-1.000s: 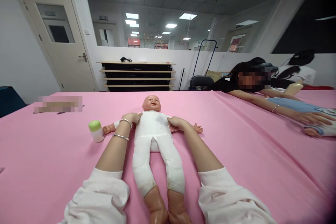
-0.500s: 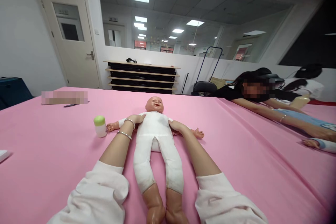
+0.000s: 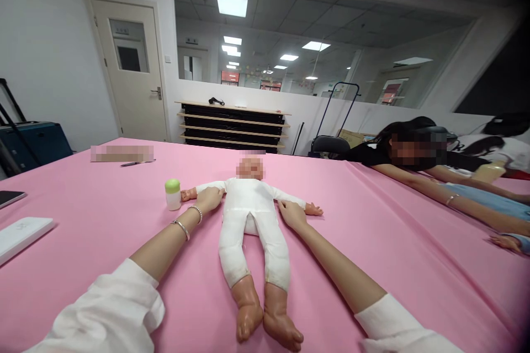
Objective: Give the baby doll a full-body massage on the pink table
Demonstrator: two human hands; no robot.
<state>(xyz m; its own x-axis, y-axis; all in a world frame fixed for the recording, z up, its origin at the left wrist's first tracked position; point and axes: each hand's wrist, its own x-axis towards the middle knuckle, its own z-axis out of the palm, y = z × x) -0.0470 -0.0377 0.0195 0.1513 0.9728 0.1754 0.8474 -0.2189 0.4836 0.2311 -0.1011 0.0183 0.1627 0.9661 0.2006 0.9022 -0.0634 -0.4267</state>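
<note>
A baby doll [image 3: 250,198] in a white bodysuit lies on its back on the pink-covered table, arms spread and bare feet towards me. Its head is blurred out. My left hand [image 3: 210,198] rests beside the doll's chest, by its outstretched arm, fingertips at the sleeve and fingers loosely bent. On the other side, my right hand [image 3: 292,214] lies low next to the doll's waist, fingers slightly curled and not wrapped round anything. A small bottle with a green lid [image 3: 173,194] stands just past the doll's hand on the left.
A white box-like object [image 3: 25,236] and a dark-screened phone [image 3: 11,198] lie at the left edge. A pen [image 3: 138,163] sits farther back near a blurred strip. To the right, another person [image 3: 414,143] leans over the table with arms stretched to another doll.
My hands have come off the doll's torso and moved outward to its sides. The doll's body now lies flat with its arms showing. The view has shifted slightly left.
</note>
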